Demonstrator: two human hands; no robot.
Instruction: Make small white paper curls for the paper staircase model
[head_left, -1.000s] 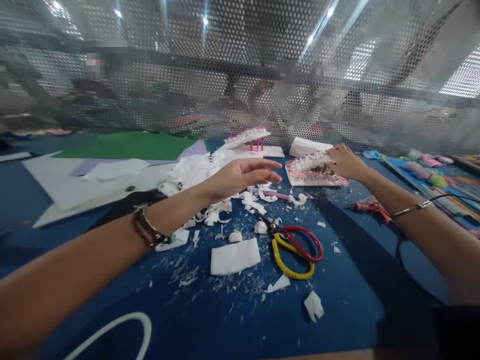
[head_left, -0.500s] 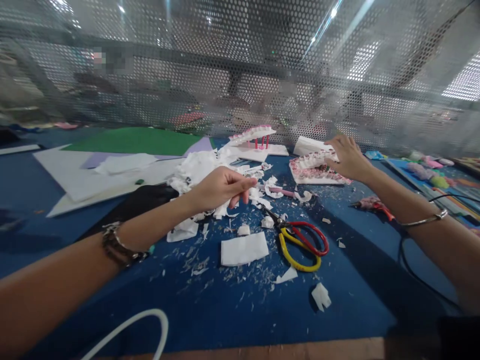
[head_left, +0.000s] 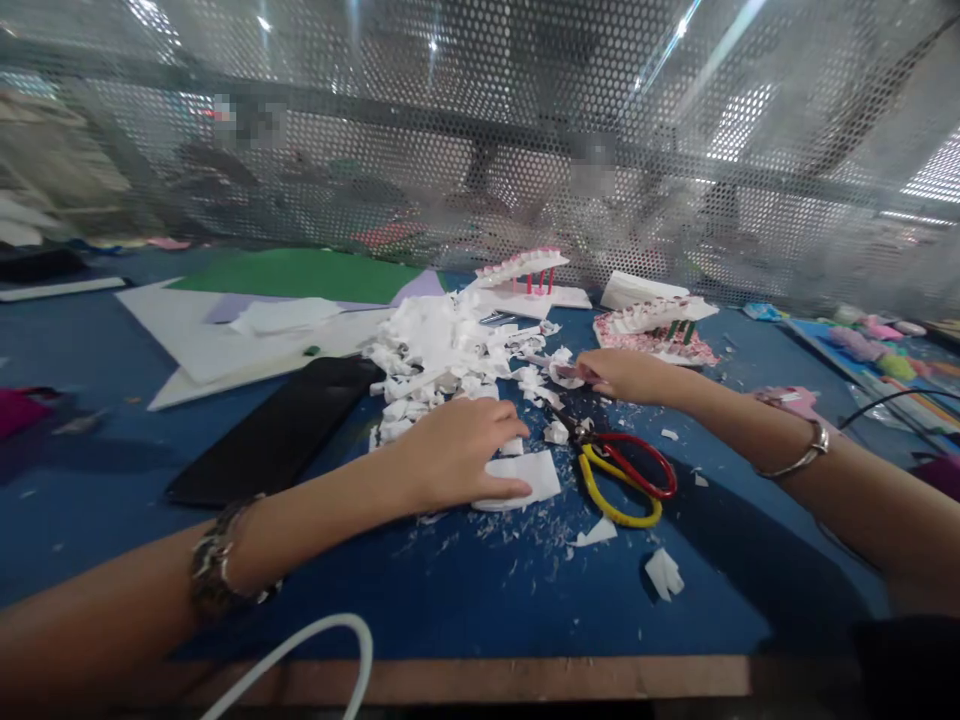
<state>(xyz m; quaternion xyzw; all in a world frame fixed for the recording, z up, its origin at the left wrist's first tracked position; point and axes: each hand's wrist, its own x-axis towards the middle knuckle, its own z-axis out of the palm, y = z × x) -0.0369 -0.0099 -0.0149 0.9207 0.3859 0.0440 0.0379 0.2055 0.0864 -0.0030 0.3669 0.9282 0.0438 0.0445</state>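
My left hand point(head_left: 466, 452) is open, its thumb and fingers spread over a small folded white paper point(head_left: 544, 474). The thumb lies at the paper's left end. My right hand point(head_left: 626, 376) is closed, with its fingertips on the end of a slim pink stick point(head_left: 538, 360) among the scraps; its exact kind is unclear. Below it, scissors point(head_left: 622, 478) with one red and one yellow handle lie on the blue table. A heap of torn white scraps point(head_left: 435, 335) spreads between and behind my hands.
Two white models stand at the back: one with pink posts point(head_left: 525, 285), one with green posts point(head_left: 660, 325). A black flat case point(head_left: 274, 435) and white, purple and green sheets point(head_left: 300, 275) lie left. Bagged coloured pieces point(head_left: 874, 345) lie right. Behind rises a perforated metal screen point(head_left: 480, 130).
My right hand has come down left from the green-posted model to the pink stick and closed. The left hand has moved down to the folded paper and opened from a pinch.
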